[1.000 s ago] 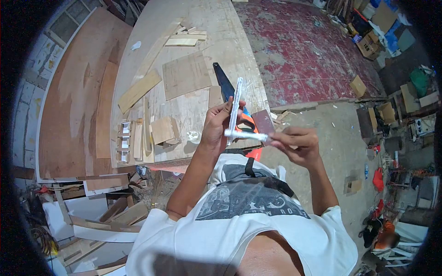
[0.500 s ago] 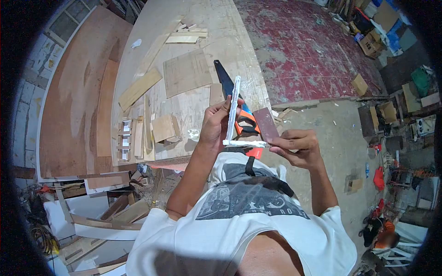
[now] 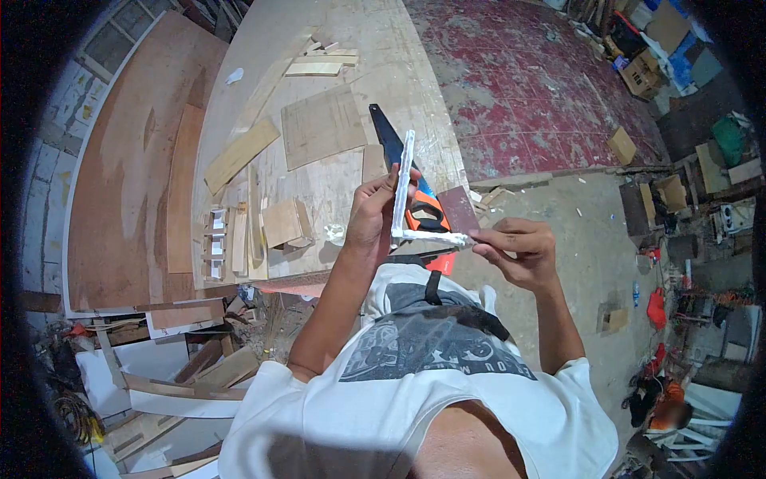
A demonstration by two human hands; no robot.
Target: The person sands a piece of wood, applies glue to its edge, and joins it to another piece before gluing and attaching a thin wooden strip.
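Note:
My left hand [image 3: 373, 209] grips a thin board [image 3: 404, 180], seen almost edge-on, with a line of white glue-like paste running along its edge. Between the thumb and fingers of my right hand [image 3: 519, 249] is a thin stick [image 3: 437, 236] thickly coated in the same white paste. The stick's far end meets the board's lower end, making an L shape. Beneath my hands on the workbench lies a handsaw [image 3: 386, 132] with an orange and black handle, partly hidden by the board. A reddish-brown block [image 3: 458, 209] lies beside the handle.
The wooden workbench [image 3: 383, 72] carries a flat plywood square [image 3: 323, 128], loose strips [image 3: 323, 64], small wood blocks [image 3: 283, 223] and a blob of white paste [image 3: 335, 233]. Large plywood sheets [image 3: 136, 168] lean at left. Cardboard boxes [image 3: 641, 76] and clutter line the right side.
The pasted stick in my right hand has risen slightly and shifted right, now sloping down toward my fingers. My left hand and the board have barely moved.

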